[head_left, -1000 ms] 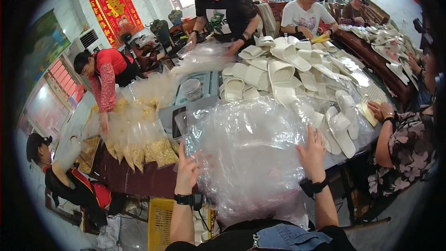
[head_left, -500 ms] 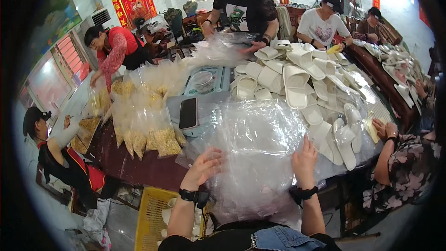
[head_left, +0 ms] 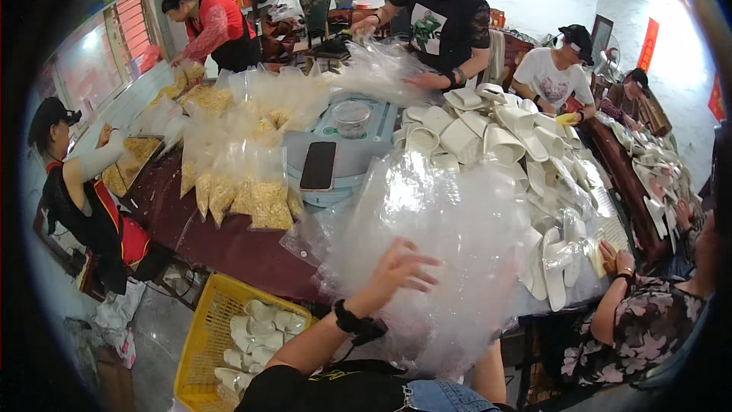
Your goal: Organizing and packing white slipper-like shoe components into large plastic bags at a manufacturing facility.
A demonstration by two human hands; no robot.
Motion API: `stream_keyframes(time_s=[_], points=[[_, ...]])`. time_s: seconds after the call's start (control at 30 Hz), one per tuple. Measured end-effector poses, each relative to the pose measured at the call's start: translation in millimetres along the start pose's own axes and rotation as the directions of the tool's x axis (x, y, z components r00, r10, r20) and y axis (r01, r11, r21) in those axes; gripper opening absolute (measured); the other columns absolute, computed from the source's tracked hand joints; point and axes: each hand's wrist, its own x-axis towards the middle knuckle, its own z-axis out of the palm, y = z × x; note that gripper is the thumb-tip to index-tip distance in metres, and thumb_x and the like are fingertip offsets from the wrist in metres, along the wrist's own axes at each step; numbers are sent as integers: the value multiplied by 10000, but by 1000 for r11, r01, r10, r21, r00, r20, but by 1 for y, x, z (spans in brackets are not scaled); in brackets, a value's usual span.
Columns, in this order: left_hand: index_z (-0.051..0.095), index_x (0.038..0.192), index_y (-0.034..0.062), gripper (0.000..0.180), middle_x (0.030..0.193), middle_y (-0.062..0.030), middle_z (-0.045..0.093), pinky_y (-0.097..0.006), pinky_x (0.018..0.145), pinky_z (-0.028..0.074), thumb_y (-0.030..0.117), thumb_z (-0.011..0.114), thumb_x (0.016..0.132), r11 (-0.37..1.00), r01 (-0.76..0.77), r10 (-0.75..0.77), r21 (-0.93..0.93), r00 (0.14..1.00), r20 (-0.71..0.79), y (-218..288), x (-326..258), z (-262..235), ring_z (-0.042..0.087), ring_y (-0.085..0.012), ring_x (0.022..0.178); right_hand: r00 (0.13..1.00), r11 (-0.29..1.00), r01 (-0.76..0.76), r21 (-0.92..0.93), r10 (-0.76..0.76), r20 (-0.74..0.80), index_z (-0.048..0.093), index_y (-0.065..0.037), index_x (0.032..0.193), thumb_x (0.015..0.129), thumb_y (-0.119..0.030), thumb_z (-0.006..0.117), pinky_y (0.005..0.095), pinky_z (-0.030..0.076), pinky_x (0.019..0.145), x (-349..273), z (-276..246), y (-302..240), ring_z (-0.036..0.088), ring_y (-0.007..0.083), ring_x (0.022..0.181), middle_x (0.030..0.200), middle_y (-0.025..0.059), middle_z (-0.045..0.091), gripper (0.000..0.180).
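A large stack of clear plastic bags (head_left: 435, 198) lies in front of me, crinkled and shiny, its near end blurred and raised. My left hand (head_left: 400, 267) is over the left side of the stack, fingers apart and nothing gripped. Of my right arm, the forearm (head_left: 490, 372) shows below the plastic. The hand itself is behind the hazy film, only a faint pinkish patch, so its fingers cannot be made out. To the right, beside the stack, rises a heap of white slippers (head_left: 460, 139).
Left of the stack stand filled bags of yellow pieces (head_left: 271, 202). A phone (head_left: 317, 165) and a round clear tub (head_left: 351, 118) rest on pale blue-grey equipment. A yellow crate (head_left: 200, 336) with slippers sits low left. Several co-workers surround the tables; one handles clear bags (head_left: 389, 72) opposite.
My view has shifted. My left hand has moved right, over the plastic. My right hand, plainly visible before, is now behind the film, which has risen at the near side.
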Motion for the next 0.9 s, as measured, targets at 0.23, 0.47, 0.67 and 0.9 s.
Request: stream_keyframes(time_s=[0.23, 0.47, 0.67, 0.9], points=[[258, 1407, 33, 644, 857, -149, 608, -439, 647, 524, -5, 576, 848, 383, 171, 650, 908, 648, -397, 33, -7, -49, 629, -312, 681, 922, 939, 342, 29, -341, 185, 491, -66, 1395, 761, -109, 725, 443, 388, 993, 27, -36, -88, 512, 341, 1133, 1300, 194, 493, 677], [197, 1461, 50, 789, 795, -148, 598, -424, 599, 490, -5, 637, 809, 66, 173, 580, 983, 794, -179, 30, -1, -43, 629, -308, 641, 781, 884, 187, 428, -398, 481, 436, -68, 1444, 741, -366, 820, 431, 492, 881, 21, -35, -172, 541, 413, 1104, 1332, 255, 469, 854], [117, 1530, 143, 877, 943, -163, 612, -330, 555, 527, -21, 638, 844, 622, 48, 295, 781, 910, -291, 39, -4, 9, 656, -202, 608, 813, 976, 48, 213, -162, 559, 139, -132, 1562, 685, -472, 844, 599, 417, 977, 18, -15, -182, 332, 583, 1325, 1498, 372, 236, 1176], [136, 1556, 176, 969, 1050, -191, 617, -400, 686, 541, -59, 678, 789, 181, 176, 502, 968, 829, -245, 53, -9, -26, 679, -277, 860, 748, 994, -26, 103, -49, 662, 89, -231, 1571, 727, -357, 834, 698, 389, 936, 15, 4, -163, 303, 621, 1316, 1543, 334, 163, 1133]])
